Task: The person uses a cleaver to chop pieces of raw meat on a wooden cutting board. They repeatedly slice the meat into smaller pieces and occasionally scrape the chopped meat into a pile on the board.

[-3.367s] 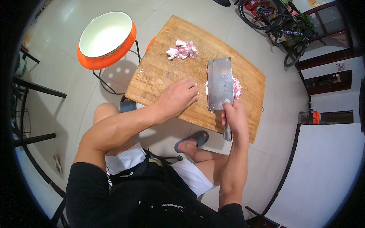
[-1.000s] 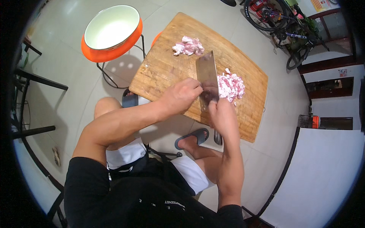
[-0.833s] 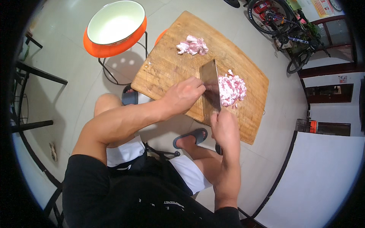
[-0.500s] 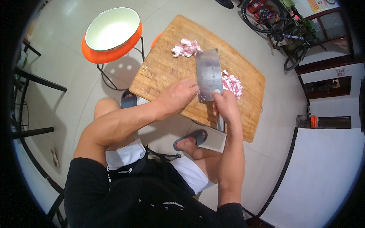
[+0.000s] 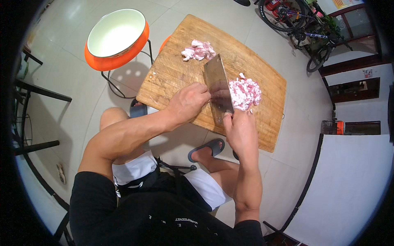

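Observation:
A wooden cutting board (image 5: 172, 74) lies in front of me. My right hand (image 5: 242, 129) is closed round the handle of a cleaver (image 5: 216, 84), whose broad blade stands steeply on the board. Just left of the blade, the fingers of my left hand (image 5: 191, 101) are curled and pressed together; whatever they hold is hidden. To the right of the blade is a heap of diced pink-and-white meat (image 5: 245, 93). Larger pieces of raw meat (image 5: 198, 50) lie in a pile toward the board's far left side.
Left of the board, an orange basin with a pale inside (image 5: 117, 33) rests on a black-legged stool (image 5: 116, 85). My slippered foot (image 5: 207, 151) is under the board's near edge. Bicycles (image 5: 283, 16) stand at the far right, and dark metal legs (image 5: 43, 88) at the left.
The cleaver has turned from showing its broad side to a steeper stance, uncovering more of the diced meat. My left hand has shifted slightly left.

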